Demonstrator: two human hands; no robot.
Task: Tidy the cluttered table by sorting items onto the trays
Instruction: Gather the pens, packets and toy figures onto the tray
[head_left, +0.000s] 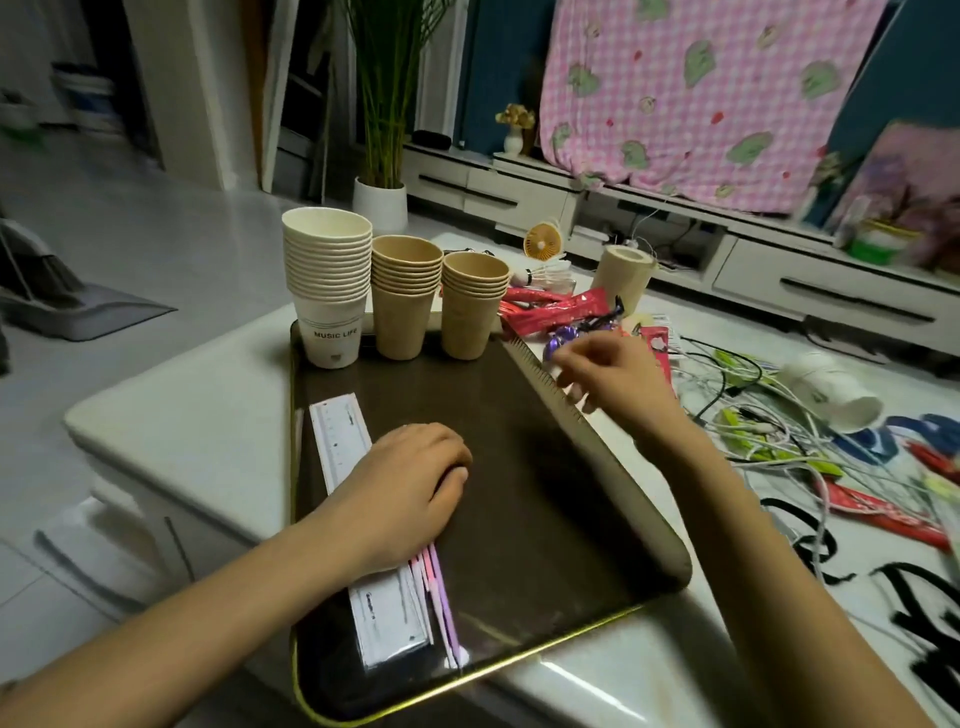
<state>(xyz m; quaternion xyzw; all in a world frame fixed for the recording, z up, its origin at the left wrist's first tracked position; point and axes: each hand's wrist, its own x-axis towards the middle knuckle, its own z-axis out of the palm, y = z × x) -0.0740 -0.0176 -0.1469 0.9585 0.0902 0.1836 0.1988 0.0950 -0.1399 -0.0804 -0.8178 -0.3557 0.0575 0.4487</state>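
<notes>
A dark tray (524, 499) with a gold rim lies on the white table. At its far edge stand three cup stacks: white (328, 280), brown (405, 296) and a shorter brown one (472, 306). A white ruler (340, 441) and pink and purple pens (441, 603) lie along the tray's left side. My left hand (410, 483) rests on the ruler and pens with curled fingers. My right hand (618, 379) reaches over the tray's right rim, fingers bent at a purple wrapped candy (558, 345); I cannot tell whether it grips it.
Right of the tray lie red snack packets (550, 312), tangled white and green cables (753, 415), a tipped white cup (831, 389), a paper roll (623, 275), a small yellow fan (543, 241) and black cords (914, 608). A potted plant (382, 202) stands behind the table.
</notes>
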